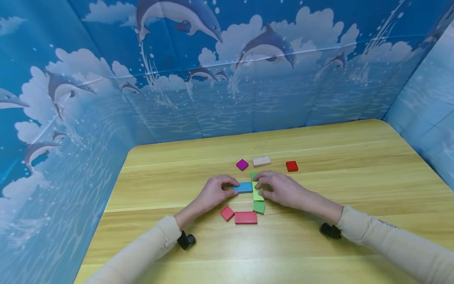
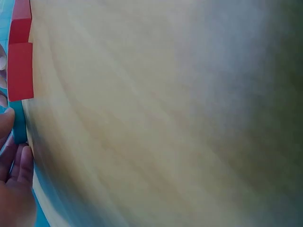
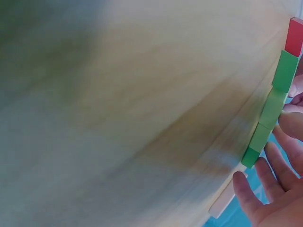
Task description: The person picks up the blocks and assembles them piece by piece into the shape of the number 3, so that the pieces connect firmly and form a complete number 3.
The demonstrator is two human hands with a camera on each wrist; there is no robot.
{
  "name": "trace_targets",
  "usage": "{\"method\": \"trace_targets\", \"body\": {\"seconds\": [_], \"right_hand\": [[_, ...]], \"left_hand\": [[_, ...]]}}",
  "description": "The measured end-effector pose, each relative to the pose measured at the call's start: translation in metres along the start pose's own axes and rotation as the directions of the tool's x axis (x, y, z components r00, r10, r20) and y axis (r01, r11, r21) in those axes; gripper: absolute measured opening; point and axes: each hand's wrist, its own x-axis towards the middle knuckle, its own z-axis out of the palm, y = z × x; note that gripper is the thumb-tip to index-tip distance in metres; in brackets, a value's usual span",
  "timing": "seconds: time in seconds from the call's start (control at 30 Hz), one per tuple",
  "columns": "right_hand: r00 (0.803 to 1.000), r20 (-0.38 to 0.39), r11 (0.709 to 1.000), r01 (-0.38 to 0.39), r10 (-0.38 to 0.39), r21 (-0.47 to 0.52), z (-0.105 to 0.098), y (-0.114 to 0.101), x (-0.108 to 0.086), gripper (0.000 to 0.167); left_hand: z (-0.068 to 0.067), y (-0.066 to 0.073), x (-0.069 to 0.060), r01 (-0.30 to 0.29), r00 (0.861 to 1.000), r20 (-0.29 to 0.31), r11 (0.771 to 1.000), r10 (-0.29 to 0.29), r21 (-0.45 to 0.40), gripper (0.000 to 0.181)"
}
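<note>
My left hand (image 1: 216, 190) pinches the left end of a flat blue block (image 1: 244, 187) between thumb and fingers. The block's right end meets a column of green blocks. From the right, my right hand (image 1: 283, 188) holds a light green block (image 1: 255, 185) in that column, thumb near and fingers far. Above it a green block (image 1: 253, 176) is partly covered by the fingers. Below come another light green block (image 1: 258, 196) and a slightly turned green block (image 1: 259, 207). The right wrist view shows the thumb against the light green block (image 3: 273, 108).
Nearer the front lie a long red block (image 1: 246, 218) and a tilted red square block (image 1: 227, 213). Behind the hands are a purple block (image 1: 242, 165), a whitish block (image 1: 261, 161) and a red block (image 1: 292, 166). A dolphin-print curtain (image 1: 227, 110) surrounds the wooden table (image 1: 163, 161).
</note>
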Motion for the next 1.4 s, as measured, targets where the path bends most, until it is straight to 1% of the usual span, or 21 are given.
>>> {"method": "trace_targets", "body": {"seconds": [0.27,0.6,0.8,1.0,1.2,1.4], "right_hand": [[1.000,0.024,1.000,-0.007,0.007,0.006,-0.003,-0.002,0.004,0.018],[0.999,0.031,1.000,-0.015,0.014,0.008,-0.002,-0.002,0.003,0.018],[1.000,0.014,0.999,-0.019,0.019,-0.033,-0.001,-0.007,0.002,0.019],[1.000,-0.009,0.996,0.011,-0.012,-0.090,-0.001,-0.015,0.000,0.021],[1.000,-0.019,0.998,0.013,-0.014,-0.067,-0.007,-0.015,-0.007,0.025],[0.997,-0.062,0.998,-0.051,0.049,-0.032,-0.017,-0.003,-0.016,0.030]], "left_hand": [[0.001,-0.001,0.003,0.002,1.000,0.014,1.000,-0.002,0.011,0.017],[0.001,-0.002,0.002,0.007,1.000,0.003,1.000,-0.007,0.016,0.016],[0.003,-0.003,0.000,0.017,1.000,-0.003,1.000,-0.017,0.025,0.017],[0.003,-0.002,-0.002,0.024,1.000,-0.008,1.000,-0.024,0.021,0.016],[0.004,0.000,-0.003,0.023,1.000,-0.007,1.000,-0.023,0.020,0.017],[0.005,-0.001,-0.003,0.013,1.000,-0.025,1.000,-0.013,0.028,0.018]]}}
